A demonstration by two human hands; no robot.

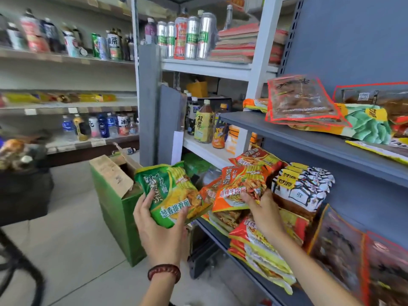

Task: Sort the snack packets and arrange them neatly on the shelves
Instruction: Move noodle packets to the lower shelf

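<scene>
- Beside the grey shelf unit, the left hand [162, 228] grasps a green noodle packet [172, 193] from below, thumb on its front and fingers curled round its lower edge; the packet is held in the air, just off the shelf's left end.
- The right hand [262, 208] pinches the lower corner of an orange noodle packet [238, 188], which lies on top of a pile of orange packets [260, 250] on the lower shelf [256, 277].
- White-and-black packets [302, 188] stand just right of that pile.
- On the upper shelf [309, 138] lie clear red-edged packets [302, 100] over a green-and-yellow bag [366, 127].
- A bead bracelet [164, 272] circles the left wrist.
- An open green carton [119, 213] stands on the floor, left of the hands.
</scene>
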